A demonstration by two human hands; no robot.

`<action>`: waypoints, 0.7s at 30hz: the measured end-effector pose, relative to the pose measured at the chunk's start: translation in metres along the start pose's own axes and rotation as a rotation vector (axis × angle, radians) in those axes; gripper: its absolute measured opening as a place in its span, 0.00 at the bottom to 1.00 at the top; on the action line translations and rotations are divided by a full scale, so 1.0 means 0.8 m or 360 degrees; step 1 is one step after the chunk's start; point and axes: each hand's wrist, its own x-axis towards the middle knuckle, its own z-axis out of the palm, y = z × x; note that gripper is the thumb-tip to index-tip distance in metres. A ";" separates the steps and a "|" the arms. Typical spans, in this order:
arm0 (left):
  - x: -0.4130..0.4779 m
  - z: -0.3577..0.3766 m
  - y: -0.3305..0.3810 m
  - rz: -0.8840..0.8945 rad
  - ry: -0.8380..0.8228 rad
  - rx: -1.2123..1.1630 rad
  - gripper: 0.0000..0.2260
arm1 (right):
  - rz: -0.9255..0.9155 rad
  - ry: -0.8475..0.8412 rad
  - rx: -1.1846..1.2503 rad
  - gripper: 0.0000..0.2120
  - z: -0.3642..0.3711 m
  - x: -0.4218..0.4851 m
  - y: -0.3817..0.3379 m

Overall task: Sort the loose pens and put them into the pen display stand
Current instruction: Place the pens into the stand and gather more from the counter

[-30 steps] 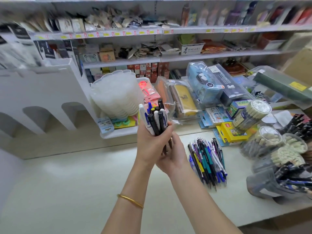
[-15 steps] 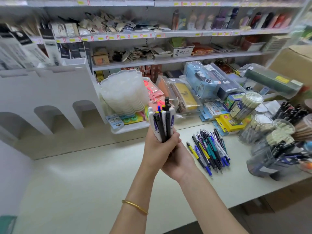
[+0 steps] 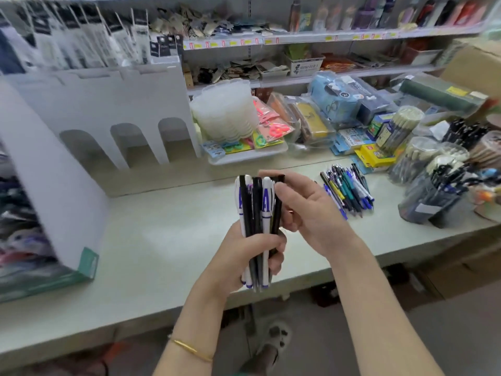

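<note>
My left hand [image 3: 244, 256] is closed around the lower half of an upright bundle of pens [image 3: 254, 202], black ones and white ones with blue lettering. My right hand [image 3: 311, 213] reaches in from the right, its thumb and forefinger pinching the top of a black pen at the bundle's right side. A pile of loose pens [image 3: 347, 191] in several colours lies on the table [image 3: 162, 240], to the right of my hands. The white pen display stand [image 3: 108, 104], with arched slots along its front, stands at the left, beyond the bundle.
Clear tubs packed with pens [image 3: 433, 196] crowd the table's right end. A stack of translucent trays [image 3: 225, 115] and packaged stationery sit behind the loose pens. Shelves of goods fill the back wall. A cardboard box [image 3: 477, 63] is at the far right.
My right hand has come up from under the bundle to pinch a pen at its top. Both hands have dropped lower and closer to me, and the view has tilted down.
</note>
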 end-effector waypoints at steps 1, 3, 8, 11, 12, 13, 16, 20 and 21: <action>-0.017 -0.002 -0.002 -0.0023 -0.0011 -0.0027 0.11 | -0.0015 -0.0001 -0.0004 0.10 0.011 -0.009 0.004; -0.048 -0.007 -0.004 -0.0042 0.0048 -0.0047 0.11 | -0.0030 0.0047 0.0023 0.06 0.034 -0.022 0.009; -0.102 -0.027 0.004 -0.0015 0.0341 -0.0075 0.14 | -0.0008 0.0222 0.0065 0.06 0.089 -0.040 0.017; -0.130 -0.039 0.011 -0.0040 0.0409 -0.0045 0.14 | 0.0113 0.0102 -0.0007 0.03 0.122 -0.045 0.018; -0.140 -0.043 0.013 -0.0041 0.0418 -0.0055 0.14 | 0.0150 0.0024 -0.0088 0.03 0.132 -0.046 0.018; -0.148 -0.048 0.016 -0.0040 0.0429 -0.0059 0.13 | 0.0166 -0.0048 -0.0193 0.04 0.142 -0.045 0.018; -0.173 -0.066 0.029 -0.0072 0.0569 -0.0121 0.08 | 0.0150 -0.0046 -0.0423 0.08 0.176 -0.037 0.017; -0.206 -0.117 0.047 -0.0002 0.1026 -0.0242 0.10 | -0.0030 0.0233 -0.0387 0.07 0.236 -0.017 0.016; -0.214 -0.132 0.050 0.0031 0.1108 -0.0224 0.05 | -0.0093 0.0260 -0.0393 0.08 0.252 -0.010 0.017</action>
